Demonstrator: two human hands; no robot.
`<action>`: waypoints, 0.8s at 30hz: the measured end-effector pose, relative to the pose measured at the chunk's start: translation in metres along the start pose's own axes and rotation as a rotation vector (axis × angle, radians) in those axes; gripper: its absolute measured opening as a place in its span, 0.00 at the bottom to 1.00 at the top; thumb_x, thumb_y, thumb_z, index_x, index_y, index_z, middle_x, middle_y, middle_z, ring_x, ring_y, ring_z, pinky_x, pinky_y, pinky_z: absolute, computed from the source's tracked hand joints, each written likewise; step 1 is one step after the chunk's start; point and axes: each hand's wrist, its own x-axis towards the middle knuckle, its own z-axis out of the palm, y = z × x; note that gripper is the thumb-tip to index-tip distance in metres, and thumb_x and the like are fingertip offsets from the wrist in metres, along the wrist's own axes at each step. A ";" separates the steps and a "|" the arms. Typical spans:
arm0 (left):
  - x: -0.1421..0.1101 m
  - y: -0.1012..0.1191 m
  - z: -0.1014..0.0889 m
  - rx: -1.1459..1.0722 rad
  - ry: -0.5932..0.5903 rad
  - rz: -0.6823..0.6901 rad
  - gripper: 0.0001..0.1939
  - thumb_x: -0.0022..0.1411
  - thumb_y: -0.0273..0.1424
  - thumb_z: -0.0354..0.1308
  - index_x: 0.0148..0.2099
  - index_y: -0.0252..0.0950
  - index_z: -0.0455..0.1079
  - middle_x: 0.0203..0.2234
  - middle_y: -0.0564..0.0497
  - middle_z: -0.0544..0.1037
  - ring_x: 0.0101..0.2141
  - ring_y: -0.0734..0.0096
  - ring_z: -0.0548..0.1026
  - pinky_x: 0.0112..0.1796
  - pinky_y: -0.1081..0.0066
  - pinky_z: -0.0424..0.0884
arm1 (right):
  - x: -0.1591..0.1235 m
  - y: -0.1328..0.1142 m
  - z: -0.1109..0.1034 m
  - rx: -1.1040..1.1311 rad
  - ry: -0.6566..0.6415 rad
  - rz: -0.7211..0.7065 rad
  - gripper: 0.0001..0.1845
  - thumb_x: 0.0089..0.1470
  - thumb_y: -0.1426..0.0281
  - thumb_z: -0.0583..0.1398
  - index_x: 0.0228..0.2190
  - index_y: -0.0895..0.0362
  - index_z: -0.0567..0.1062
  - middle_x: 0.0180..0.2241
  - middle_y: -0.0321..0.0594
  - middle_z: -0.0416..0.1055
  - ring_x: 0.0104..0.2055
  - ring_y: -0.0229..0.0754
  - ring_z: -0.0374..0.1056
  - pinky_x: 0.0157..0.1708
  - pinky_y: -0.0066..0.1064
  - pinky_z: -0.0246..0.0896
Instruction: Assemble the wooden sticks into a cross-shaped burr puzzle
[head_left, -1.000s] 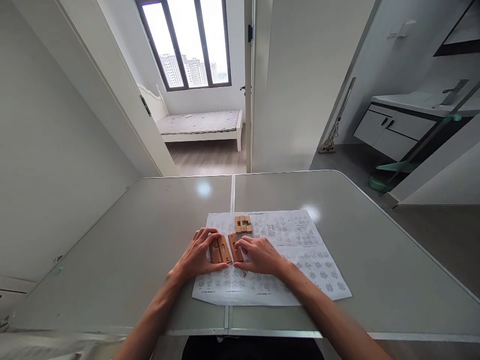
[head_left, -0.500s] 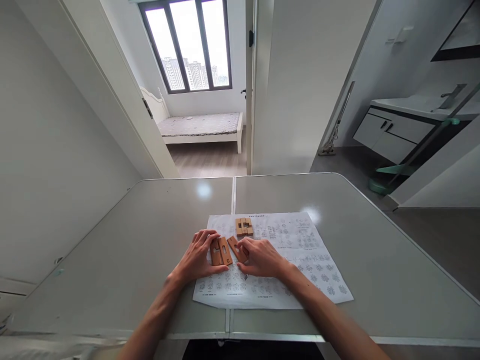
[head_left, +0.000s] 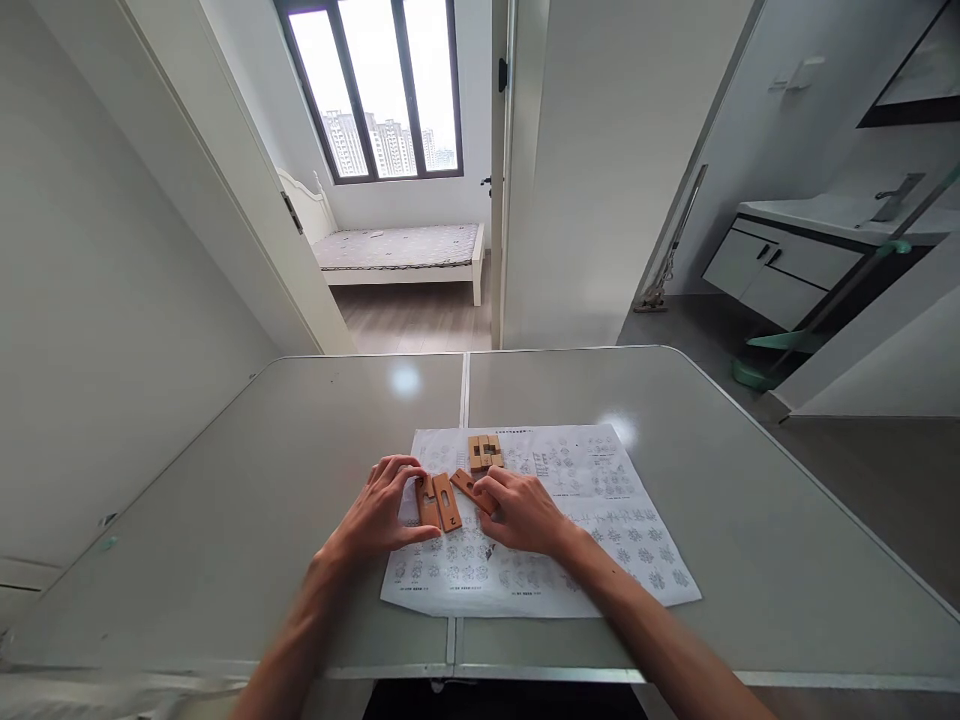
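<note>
Three reddish-brown wooden pieces lie on a printed sheet [head_left: 547, 580], which is spread over the grey desk [head_left: 300, 440]. The left piece [head_left: 427, 503] is framed by the left hand [head_left: 375, 510], which grasps it with fingertips at its far end and the thumb by its near end. Just beside it, on its right, is the middle piece [head_left: 447, 503], marked with a dark character at its near end and cut through by a long slot; neither hand grips it. The right piece [head_left: 471, 490] lies at a slant, its far end close to the middle piece's top and its other end grasped between the thumb and bent fingers of the right hand [head_left: 517, 510]. Beyond these, near the sheet's far edge, a block cluster [head_left: 486, 452] of lighter wood sits with dark gaps showing. Past the desk, a bed [head_left: 405, 250] stands below a window [head_left: 375, 90].
</note>
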 end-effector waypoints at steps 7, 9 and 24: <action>-0.002 -0.004 0.001 0.002 -0.021 -0.024 0.38 0.51 0.53 0.72 0.58 0.41 0.69 0.57 0.41 0.71 0.61 0.47 0.65 0.60 0.49 0.68 | 0.003 -0.011 0.002 0.077 0.041 -0.155 0.23 0.59 0.65 0.66 0.56 0.50 0.74 0.45 0.45 0.67 0.47 0.47 0.65 0.50 0.41 0.66; -0.002 -0.004 0.002 -0.002 -0.030 -0.025 0.38 0.52 0.53 0.72 0.59 0.41 0.69 0.58 0.41 0.70 0.61 0.47 0.64 0.60 0.48 0.67 | 0.002 -0.012 0.002 0.081 0.022 -0.164 0.24 0.60 0.64 0.67 0.57 0.48 0.74 0.47 0.45 0.66 0.49 0.48 0.64 0.52 0.43 0.66; 0.003 0.003 -0.002 -0.118 -0.025 -0.054 0.38 0.47 0.49 0.76 0.56 0.42 0.68 0.50 0.44 0.76 0.53 0.51 0.70 0.52 0.52 0.73 | 0.004 -0.017 0.005 0.052 -0.029 -0.156 0.18 0.62 0.62 0.66 0.53 0.47 0.76 0.47 0.45 0.63 0.51 0.49 0.60 0.54 0.44 0.64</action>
